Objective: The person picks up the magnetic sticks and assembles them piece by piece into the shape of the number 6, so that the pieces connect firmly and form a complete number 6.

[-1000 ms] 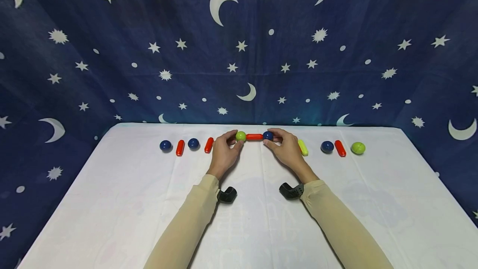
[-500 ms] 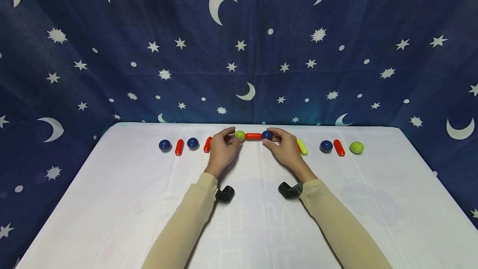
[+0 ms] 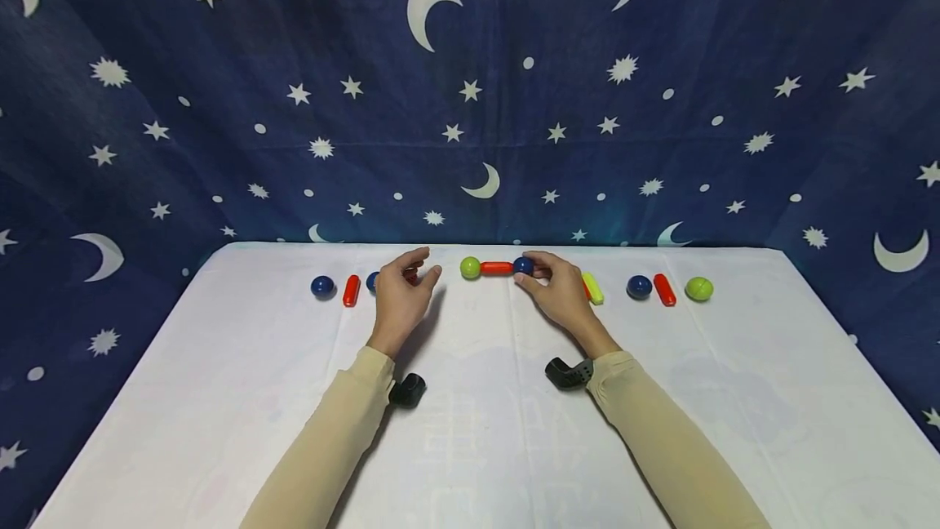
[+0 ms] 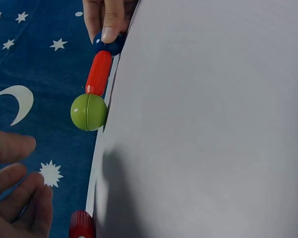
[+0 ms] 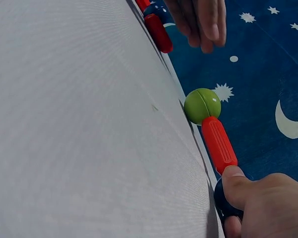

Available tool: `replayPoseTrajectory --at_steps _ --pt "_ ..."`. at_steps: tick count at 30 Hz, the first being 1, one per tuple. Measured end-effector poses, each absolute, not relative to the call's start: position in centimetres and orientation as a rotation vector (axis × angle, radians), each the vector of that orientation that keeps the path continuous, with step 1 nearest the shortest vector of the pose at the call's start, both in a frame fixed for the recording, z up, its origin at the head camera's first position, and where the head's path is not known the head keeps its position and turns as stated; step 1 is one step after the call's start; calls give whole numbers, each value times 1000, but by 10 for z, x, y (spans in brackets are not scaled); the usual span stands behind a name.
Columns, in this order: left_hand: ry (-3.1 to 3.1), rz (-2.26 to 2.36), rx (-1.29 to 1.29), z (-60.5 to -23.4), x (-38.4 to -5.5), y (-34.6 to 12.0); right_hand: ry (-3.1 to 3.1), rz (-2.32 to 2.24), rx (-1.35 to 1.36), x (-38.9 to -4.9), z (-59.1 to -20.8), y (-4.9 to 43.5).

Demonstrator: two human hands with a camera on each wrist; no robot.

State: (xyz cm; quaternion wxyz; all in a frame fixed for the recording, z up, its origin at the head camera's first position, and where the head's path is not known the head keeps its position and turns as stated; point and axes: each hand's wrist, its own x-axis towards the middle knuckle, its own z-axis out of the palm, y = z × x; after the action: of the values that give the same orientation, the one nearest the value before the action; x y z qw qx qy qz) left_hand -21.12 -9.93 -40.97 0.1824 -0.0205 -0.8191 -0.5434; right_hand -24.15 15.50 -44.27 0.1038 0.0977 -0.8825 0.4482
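Observation:
My right hand (image 3: 560,291) pinches a dark blue ball (image 3: 523,266) between thumb and fingers. A red rod (image 3: 496,268) runs from that ball to a green ball (image 3: 470,268), the three in one row. In the right wrist view the thumb lies over the joint of blue ball and red rod (image 5: 219,144). My left hand (image 3: 401,300) is apart from the green ball, thumb and fingers spread with nothing between them. It hovers over another red rod (image 4: 82,225) and partly covers a second blue ball (image 3: 370,282) in the head view.
On the white table (image 3: 470,447), a blue ball (image 3: 322,287) and a red rod (image 3: 352,291) lie at left. Rightward are a yellow rod (image 3: 592,288) partly behind my right hand, a blue ball (image 3: 639,287), a red rod (image 3: 664,290) and a green ball (image 3: 699,289). A starry cloth (image 3: 470,162) hangs behind.
My left hand has let go of the green ball and moved left, its fingers spreading. My right hand stays in place on the blue ball.

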Motion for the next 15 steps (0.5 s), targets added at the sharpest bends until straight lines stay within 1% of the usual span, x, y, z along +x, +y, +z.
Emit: replayPoseTrajectory --at_steps 7,15 --pt "-2386 -1478 -7 -410 -197 -111 -2590 1329 295 -242 -444 155" --pt "-2427 -1457 26 -415 -195 -117 -2599 1324 287 -242 -444 154"
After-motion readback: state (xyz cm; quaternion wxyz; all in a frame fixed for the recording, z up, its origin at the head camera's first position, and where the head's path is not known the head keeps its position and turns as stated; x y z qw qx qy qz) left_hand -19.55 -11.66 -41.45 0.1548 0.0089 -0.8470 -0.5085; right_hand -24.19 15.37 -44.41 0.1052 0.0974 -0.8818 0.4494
